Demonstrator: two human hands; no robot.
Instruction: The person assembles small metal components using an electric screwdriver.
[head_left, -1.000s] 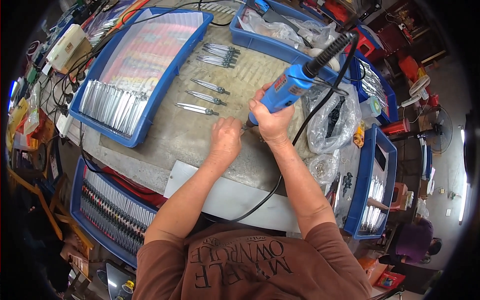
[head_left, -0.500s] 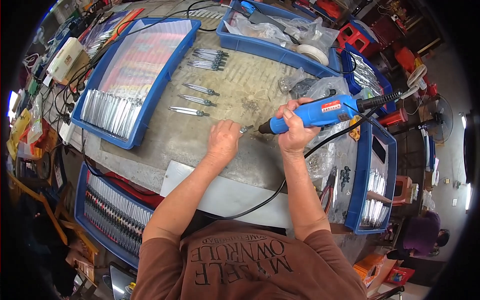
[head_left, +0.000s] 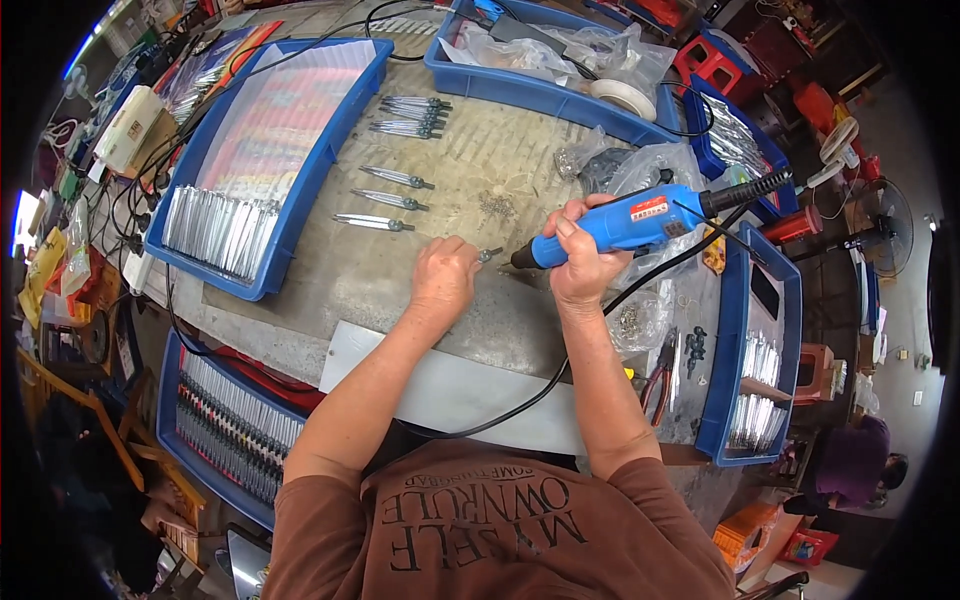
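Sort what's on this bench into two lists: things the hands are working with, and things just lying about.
In use:
- blue electric screwdriver, gripped by the right hand
- small metal part, pinched by the left hand

Lying about:
- finished metal pieces in a row
- roll of tape
- red-handled pliers
- blue tray

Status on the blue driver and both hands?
Right hand gripping blue electric screwdriver, tip lying sideways. Left hand pinching small metal part at the tip. Loose screws nearby, nothing blocking.

Blue tray (head_left: 262,285) of metal strips, tape roll (head_left: 622,97), red pliers (head_left: 658,378).
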